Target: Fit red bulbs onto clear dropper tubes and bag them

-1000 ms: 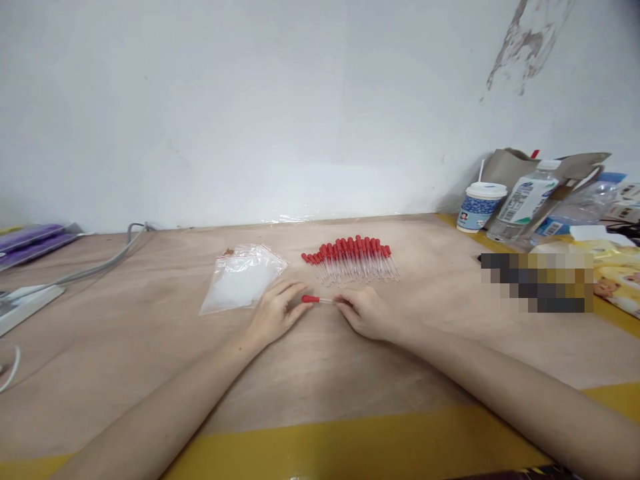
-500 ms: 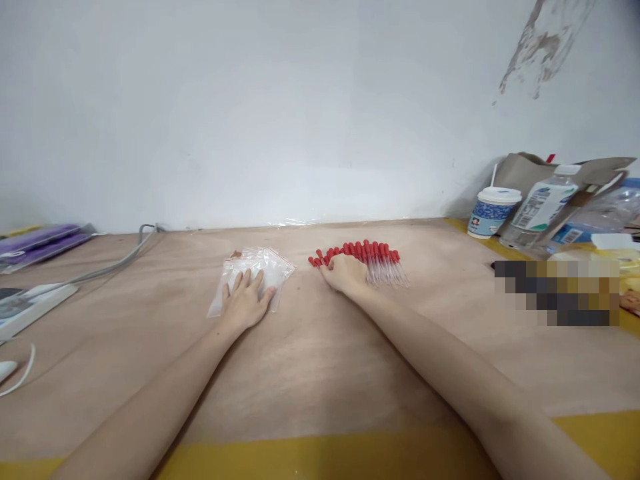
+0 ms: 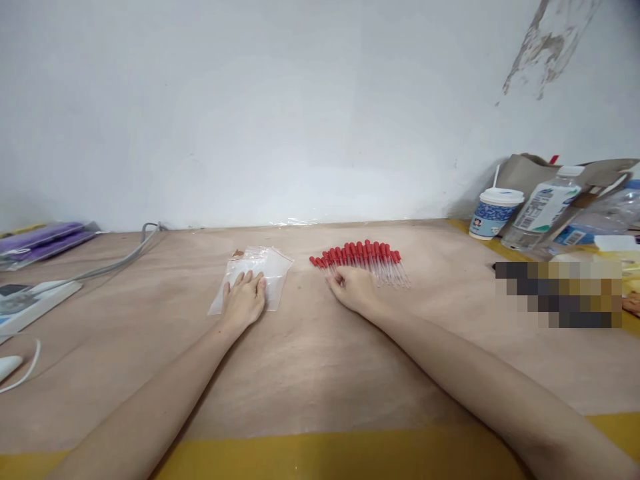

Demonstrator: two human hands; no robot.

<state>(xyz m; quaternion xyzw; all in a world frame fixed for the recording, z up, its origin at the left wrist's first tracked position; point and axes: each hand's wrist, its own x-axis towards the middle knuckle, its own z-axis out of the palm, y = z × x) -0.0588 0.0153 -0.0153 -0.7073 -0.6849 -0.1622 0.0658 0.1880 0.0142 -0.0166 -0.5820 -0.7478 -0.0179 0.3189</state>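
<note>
My left hand (image 3: 243, 301) lies flat, fingers stretched out, on a small pile of clear zip-lock bags (image 3: 277, 277). To the right, a row of glass droppers with red rubber bulbs (image 3: 367, 250) fans out on the table, bulbs toward the wall and thin tubes toward me. My right hand (image 3: 356, 288) rests at the lower left of this row, over several of the tubes. Its fingers are curled, with thumb and forefinger close together. Whatever may be between those fingertips is hidden.
Brown sheeting covers the table (image 3: 280, 380), which meets a white wall. At right stand a paper cup (image 3: 495, 213), a plastic bottle (image 3: 545, 207) and a grey-brown bag (image 3: 530, 173). At left are purple packets (image 3: 47, 241), a grey cable (image 3: 120, 260) and a white power strip (image 3: 55, 300).
My right hand has drawn back slightly from the red bulbs toward me and to the right. The left thumb has moved in against the fingers on the bags.
</note>
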